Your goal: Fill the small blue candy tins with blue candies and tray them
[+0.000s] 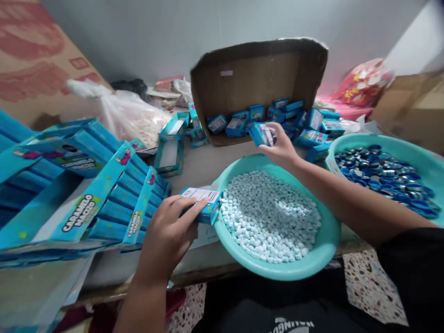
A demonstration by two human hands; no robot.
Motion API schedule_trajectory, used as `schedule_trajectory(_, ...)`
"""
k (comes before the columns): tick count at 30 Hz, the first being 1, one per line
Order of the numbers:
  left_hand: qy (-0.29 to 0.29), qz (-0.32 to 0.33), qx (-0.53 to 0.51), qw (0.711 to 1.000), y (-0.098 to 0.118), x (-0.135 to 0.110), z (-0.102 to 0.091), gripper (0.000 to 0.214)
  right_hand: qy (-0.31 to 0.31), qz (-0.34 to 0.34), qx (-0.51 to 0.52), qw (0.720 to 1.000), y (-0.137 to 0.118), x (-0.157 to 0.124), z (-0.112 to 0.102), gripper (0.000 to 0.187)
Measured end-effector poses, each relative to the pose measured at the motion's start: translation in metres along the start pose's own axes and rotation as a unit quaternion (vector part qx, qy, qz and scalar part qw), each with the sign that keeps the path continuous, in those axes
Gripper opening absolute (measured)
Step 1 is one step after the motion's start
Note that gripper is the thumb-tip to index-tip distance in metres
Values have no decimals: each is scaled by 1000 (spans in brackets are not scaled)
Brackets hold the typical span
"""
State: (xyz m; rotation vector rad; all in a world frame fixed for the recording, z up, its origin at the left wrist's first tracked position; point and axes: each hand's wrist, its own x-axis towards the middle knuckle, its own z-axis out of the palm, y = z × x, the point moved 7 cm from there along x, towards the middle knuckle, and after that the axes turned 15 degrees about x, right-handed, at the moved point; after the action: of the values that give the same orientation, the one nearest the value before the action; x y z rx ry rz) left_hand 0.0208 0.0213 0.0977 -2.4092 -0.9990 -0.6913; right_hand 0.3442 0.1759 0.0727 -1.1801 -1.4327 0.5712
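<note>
Grey wall (pixel 149 37) is forming the background, and a work table (pixel 194 162) is extending below it. The left hand (pixel 170 229) is gripping a blue carton (pixel 204 212), its fingers lying over the printed label face; this carton is overlapping the left rim of a turquoise basin (pixel 277 273), which is containing small pale pieces (pixel 270 222). The right hand (pixel 281 149) is pinching a second carton (pixel 257 134) between thumb and fingers, beyond the basin's far rim and in front of an open cardboard box (pixel 256 67). Loose blue packs (pixel 239 124) are lying inside this box and beside it at the right. Another turquoise basin (pixel 425 150) is holding blue-and-silver pieces (pixel 385 175) at far right. At left, display trays (pixel 79 212) marked CARAMELO are carrying rows of blue packs, and a translucent bag (pixel 138 115) is resting behind them.
</note>
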Motion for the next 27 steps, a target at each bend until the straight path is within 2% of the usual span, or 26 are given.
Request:
schedule_trajectory(5, 1, 23, 35, 999, 0, 8, 0, 46, 10, -9, 11, 1000, 9, -7, -9, 75)
schedule_trajectory(7, -20, 28, 21, 999, -1, 8, 3, 43, 0, -8, 16, 1000, 10, -5, -9, 75)
schedule_trajectory(9, -10, 16, -7, 1000, -5, 5, 2, 42, -16, -11, 14, 1000, 11, -4, -6, 75)
schedule_trajectory(11, 8, -34, -34, 999, -13, -1, 3, 42, -22, -15, 4, 1000, 10, -5, -5, 72)
schedule_trajectory(13, 19, -126, -62, 990, -25, -11, 10, 40, -22, -16, -2, 1000, 11, -6, -5, 70)
schedule_trajectory(15, 5, -249, -115, 962, -38, -28, 26, 39, -25, -16, 0, 1000, 12, -6, -4, 69)
schedule_trajectory(16, 1, -317, -157, 935, -45, -39, 37, 42, -28, -15, 2, 999, 12, -6, -4, 69)
schedule_trajectory(18, 7, -442, -252, 861, -57, -64, 59, 56, -33, -15, 5, 999, 13, -5, -3, 69)
schedule_trajectory(20, 14, -521, -332, 786, -63, -85, 81, 70, -33, -16, 2, 999, 12, -5, -3, 68)
schedule_trajectory(21, 12, -537, -360, 763, -65, -92, 89, 75, -32, -16, -1, 999, 11, -5, -3, 67)
schedule_trajectory(23, 3, -538, -402, 741, -66, -101, 102, 79, -34, -13, -3, 999, 10, -6, -3, 67)
schedule_trajectory(27, 41, -522, -433, 734, -65, -117, 109, 89, -40, 1, 2, 999, 13, -5, -2, 72)
